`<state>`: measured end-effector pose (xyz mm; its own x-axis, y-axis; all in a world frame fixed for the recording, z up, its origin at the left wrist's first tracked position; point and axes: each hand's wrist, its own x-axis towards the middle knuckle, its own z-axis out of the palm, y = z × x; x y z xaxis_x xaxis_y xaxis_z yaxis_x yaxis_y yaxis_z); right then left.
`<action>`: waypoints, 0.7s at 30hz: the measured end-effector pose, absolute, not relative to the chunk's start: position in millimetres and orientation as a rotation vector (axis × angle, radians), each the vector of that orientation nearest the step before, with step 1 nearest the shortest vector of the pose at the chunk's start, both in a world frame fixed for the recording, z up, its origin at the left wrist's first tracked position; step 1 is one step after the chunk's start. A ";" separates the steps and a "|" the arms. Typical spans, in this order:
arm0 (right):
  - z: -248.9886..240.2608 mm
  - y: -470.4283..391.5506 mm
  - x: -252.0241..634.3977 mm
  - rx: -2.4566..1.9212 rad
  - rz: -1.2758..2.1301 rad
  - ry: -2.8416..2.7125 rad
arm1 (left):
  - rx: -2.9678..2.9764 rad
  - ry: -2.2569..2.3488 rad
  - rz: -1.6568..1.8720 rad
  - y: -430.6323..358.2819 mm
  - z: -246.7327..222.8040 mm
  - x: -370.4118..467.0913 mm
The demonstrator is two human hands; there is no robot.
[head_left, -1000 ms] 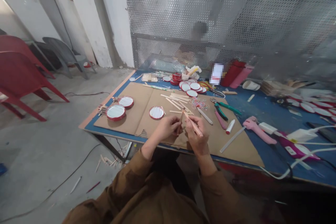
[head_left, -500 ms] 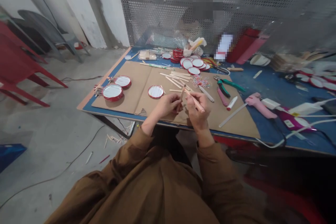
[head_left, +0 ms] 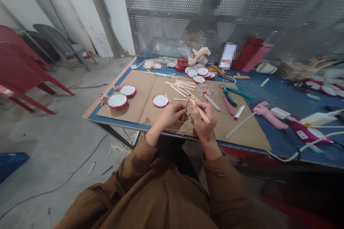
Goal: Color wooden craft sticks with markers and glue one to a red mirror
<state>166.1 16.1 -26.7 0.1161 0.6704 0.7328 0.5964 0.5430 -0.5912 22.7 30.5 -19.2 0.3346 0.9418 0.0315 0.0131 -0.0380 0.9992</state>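
Above the front of the cardboard sheet (head_left: 139, 109), my left hand (head_left: 174, 113) pinches a flat wooden craft stick (head_left: 187, 101) that points up and away from me. Closed around a pale pinkish, pen-like tool (head_left: 202, 113) is my right hand (head_left: 205, 123); its exact kind is not clear. The tool's far end is close to the stick, and I cannot tell whether they touch. Beyond my hands lie several loose craft sticks (head_left: 185, 85) and a heap of small coloured rubber bands (head_left: 206, 89). A round red-rimmed white disc (head_left: 160, 100) rests left of my left hand.
Two red-rimmed discs with sticks attached (head_left: 117, 101) sit at the left. More discs (head_left: 199, 79) are piled at the back. Green-handled pliers (head_left: 229, 96), a marker (head_left: 239, 112) and a pink glue gun (head_left: 270, 115) with white cables (head_left: 309, 143) lie to the right.
The view has tilted slightly, so the table sits a little lower in the picture. Both hands keep their holds, with the stick and the tool still close together.
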 end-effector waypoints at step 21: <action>-19.9 25.0 203.9 -1.147 -0.163 -1.913 | 1.158 1.040 0.924 32.0 -18.8 26.4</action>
